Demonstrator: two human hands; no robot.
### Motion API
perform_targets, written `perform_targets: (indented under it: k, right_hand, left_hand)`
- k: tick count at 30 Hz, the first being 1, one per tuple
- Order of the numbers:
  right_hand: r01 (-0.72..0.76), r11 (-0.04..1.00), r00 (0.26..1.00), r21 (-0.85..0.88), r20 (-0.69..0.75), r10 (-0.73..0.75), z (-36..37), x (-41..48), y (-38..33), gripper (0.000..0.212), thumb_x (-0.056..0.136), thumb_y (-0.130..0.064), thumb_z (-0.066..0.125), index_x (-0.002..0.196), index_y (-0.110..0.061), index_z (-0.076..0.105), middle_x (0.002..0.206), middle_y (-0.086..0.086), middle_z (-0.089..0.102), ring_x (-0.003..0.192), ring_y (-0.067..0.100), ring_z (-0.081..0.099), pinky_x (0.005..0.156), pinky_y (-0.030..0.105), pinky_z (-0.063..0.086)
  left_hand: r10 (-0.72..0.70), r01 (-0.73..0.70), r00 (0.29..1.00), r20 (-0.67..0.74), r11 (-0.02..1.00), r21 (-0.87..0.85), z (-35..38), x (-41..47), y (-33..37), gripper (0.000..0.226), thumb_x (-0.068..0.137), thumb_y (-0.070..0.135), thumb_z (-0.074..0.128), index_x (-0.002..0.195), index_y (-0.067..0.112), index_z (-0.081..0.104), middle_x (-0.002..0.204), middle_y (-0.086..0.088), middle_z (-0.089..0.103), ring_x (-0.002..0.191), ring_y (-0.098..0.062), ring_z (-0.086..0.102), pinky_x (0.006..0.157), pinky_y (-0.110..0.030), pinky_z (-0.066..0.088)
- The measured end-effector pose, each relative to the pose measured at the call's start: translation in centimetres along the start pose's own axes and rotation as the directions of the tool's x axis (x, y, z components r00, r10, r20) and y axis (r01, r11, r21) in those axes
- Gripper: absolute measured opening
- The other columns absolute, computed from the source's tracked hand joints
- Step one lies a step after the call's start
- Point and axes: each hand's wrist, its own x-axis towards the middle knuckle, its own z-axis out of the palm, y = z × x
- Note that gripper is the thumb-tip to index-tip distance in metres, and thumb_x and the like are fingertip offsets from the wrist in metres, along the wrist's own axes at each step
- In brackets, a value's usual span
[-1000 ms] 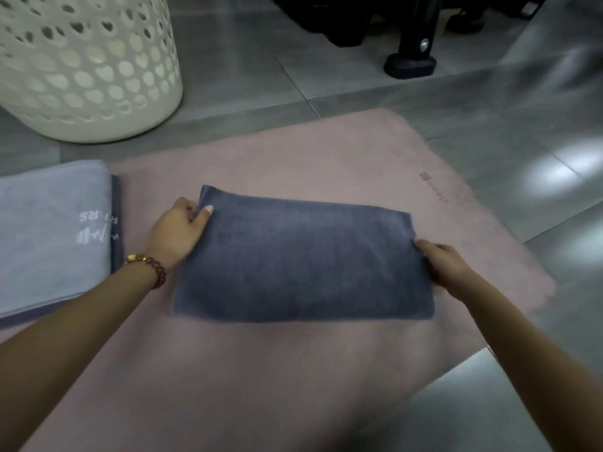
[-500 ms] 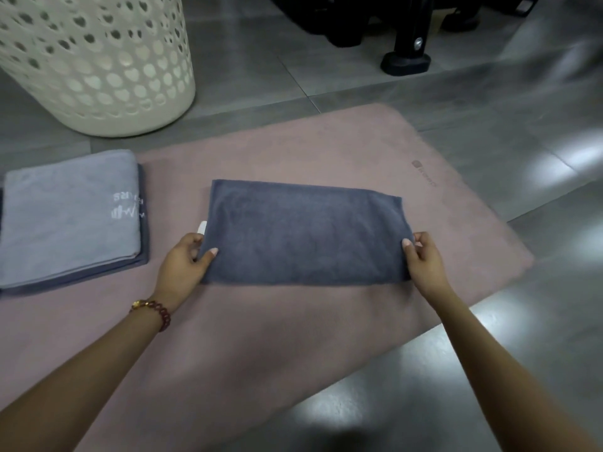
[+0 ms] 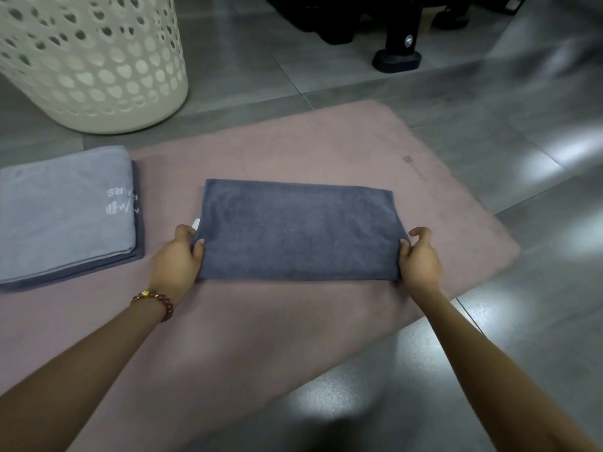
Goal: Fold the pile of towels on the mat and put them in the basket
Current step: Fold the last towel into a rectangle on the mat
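A dark grey towel (image 3: 297,230), folded into a flat rectangle, lies in the middle of the pink mat (image 3: 293,141). My left hand (image 3: 178,257) pinches its near left corner, thumb on top of the cloth. My right hand (image 3: 421,259) holds the near right corner the same way. A small white tag pokes out at the towel's left edge. At the left of the mat lies a stack of folded towels (image 3: 65,210), a light grey one with white lettering on top of a darker one. The cream perforated basket (image 3: 94,60) stands on the floor beyond the stack.
Grey tiled floor (image 3: 538,223) surrounds the mat, with bright reflections at the right and in front. Black furniture legs and feet (image 3: 396,58) stand at the back right, past the mat's far edge.
Both hands slid from the towel's far side edges down to its near corners and now pinch them. The towel looks narrower front to back than a second ago. The view shifted left.
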Motion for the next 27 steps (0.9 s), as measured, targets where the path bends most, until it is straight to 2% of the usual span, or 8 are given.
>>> perform_targets:
  k: [3, 6, 9, 12, 15, 18, 24, 27]
  right_hand:
    - [0.028, 0.999, 0.998, 0.045, -0.052, -0.026, -0.6, -1.8, 1.3, 0.021, 0.096, -0.020, 0.041, 0.115, -0.012, 0.036, 0.072, 0.018, 0.060, 0.069, 0.035, 0.056, 0.059, 0.035, 0.036]
    - [-0.011, 1.000, 0.998, 0.015, -0.058, 0.012, -0.5, -3.7, 2.9, 0.019, 0.094, -0.021, 0.043, 0.110, -0.014, 0.037, 0.070, 0.016, 0.061, 0.068, 0.036, 0.058, 0.055, 0.034, 0.035]
    - [-0.053, 0.996, 0.993, -0.078, -0.111, 0.044, 0.0, -4.5, 2.5, 0.023, 0.088, -0.014, 0.051, 0.110, -0.009, 0.046, 0.101, 0.020, 0.058, 0.084, 0.042, 0.058, 0.067, 0.040, 0.041]
    - [0.181, 0.958, 0.963, -0.222, -0.160, -0.219, 1.2, -4.2, -0.2, 0.043, 0.080, -0.014, 0.049, 0.121, -0.004, 0.050, 0.124, 0.024, 0.049, 0.106, 0.044, 0.051, 0.086, 0.048, 0.040]
    - [0.529, 0.815, 0.849, -0.238, 0.175, -0.499, 2.6, -3.8, -4.5, 0.057, 0.089, -0.043, 0.032, 0.141, -0.021, 0.038, 0.148, 0.011, 0.035, 0.136, 0.038, 0.030, 0.109, 0.056, 0.021]
    - [0.685, 0.666, 0.709, -0.295, 0.482, -0.515, 4.1, -2.6, -4.2, 0.071, 0.083, -0.071, 0.005, 0.148, -0.042, 0.006, 0.158, -0.011, 0.005, 0.146, 0.030, -0.002, 0.111, 0.057, -0.009]
    - [0.418, 0.821, 0.891, -0.390, 0.351, -0.287, 3.5, 1.8, -0.4, 0.074, 0.077, -0.071, 0.003, 0.146, -0.045, -0.003, 0.158, -0.009, -0.006, 0.146, 0.030, -0.001, 0.116, 0.045, 0.002]
    - [0.292, 0.884, 0.928, -0.365, 0.332, -0.169, 3.3, 3.0, -1.4, 0.066, 0.092, -0.062, 0.020, 0.149, -0.036, 0.000, 0.159, -0.003, -0.005, 0.146, 0.027, 0.004, 0.118, 0.041, 0.005]
  left_hand:
    - [0.048, -0.053, 0.996, -0.076, 0.997, -0.063, -0.8, -2.0, -0.8, 0.026, 0.094, 0.021, 0.049, 0.119, 0.014, 0.043, 0.063, -0.013, 0.062, 0.064, -0.037, 0.058, 0.055, -0.037, 0.039]
    - [0.043, -0.044, 0.999, -0.007, 0.994, -0.096, -1.0, -4.9, -1.8, 0.026, 0.094, 0.022, 0.049, 0.119, 0.020, 0.040, 0.059, -0.007, 0.061, 0.060, -0.034, 0.059, 0.053, -0.036, 0.040]
    - [-0.067, 0.066, 0.998, -0.007, 0.996, -0.056, -0.4, -6.4, -1.7, 0.031, 0.091, 0.019, 0.055, 0.119, 0.013, 0.044, 0.084, -0.014, 0.064, 0.079, -0.040, 0.061, 0.065, -0.040, 0.042]
    - [0.098, -0.091, 0.988, -0.120, 0.994, 0.065, 0.3, -5.2, 0.3, 0.040, 0.088, 0.019, 0.055, 0.124, 0.003, 0.047, 0.120, -0.023, 0.051, 0.109, -0.042, 0.048, 0.090, -0.050, 0.039]
    - [0.449, -0.455, 0.890, 0.079, 0.867, 0.205, 2.2, -3.1, 2.7, 0.055, 0.091, 0.040, 0.036, 0.138, 0.012, 0.042, 0.142, -0.018, 0.040, 0.131, -0.034, 0.034, 0.106, -0.047, 0.021]
    - [0.503, -0.580, 0.811, 0.300, 0.762, 0.289, 4.2, -1.4, 2.5, 0.067, 0.092, 0.060, 0.016, 0.145, 0.023, 0.034, 0.152, -0.007, 0.030, 0.140, -0.034, 0.025, 0.111, -0.054, 0.011]
    - [0.254, -0.330, 0.930, 0.264, 0.894, 0.304, 4.8, 2.8, 1.3, 0.080, 0.077, 0.071, 0.015, 0.149, 0.034, 0.018, 0.158, 0.003, 0.013, 0.145, -0.030, 0.007, 0.106, -0.065, 0.014]
    - [0.201, -0.285, 0.936, 0.288, 0.914, 0.288, 4.3, 4.9, 1.3, 0.087, 0.070, 0.074, 0.006, 0.149, 0.036, 0.013, 0.158, 0.004, 0.010, 0.145, -0.029, 0.003, 0.109, -0.063, 0.009]
